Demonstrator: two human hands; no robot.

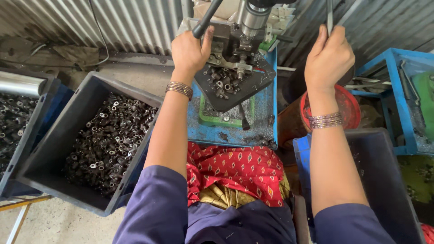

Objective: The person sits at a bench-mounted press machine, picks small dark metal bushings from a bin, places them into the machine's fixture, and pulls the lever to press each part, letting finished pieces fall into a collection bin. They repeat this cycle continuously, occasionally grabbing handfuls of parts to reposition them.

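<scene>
A small drill press [246, 20] stands on a blue stand [233, 131] in front of me. My left hand [190, 49] rests at the press's fixture, beside a black lever with a ball knob [205, 20], fingers curled against the metal block. Whether it holds a part is hidden. A dark plate [253, 86] under the spindle carries several small black metal pieces [222, 82]. My right hand [329, 56] is raised at the right and closed around a thin grey lever handle [329, 16].
A dark bin [58, 140] at my left holds several small black metal parts [108, 140]; another bin [13, 122] lies further left. A blue bin [384, 176] sits at my right, a red bucket [348, 106] behind it, a blue frame [400, 90] at far right. Corrugated metal wall behind.
</scene>
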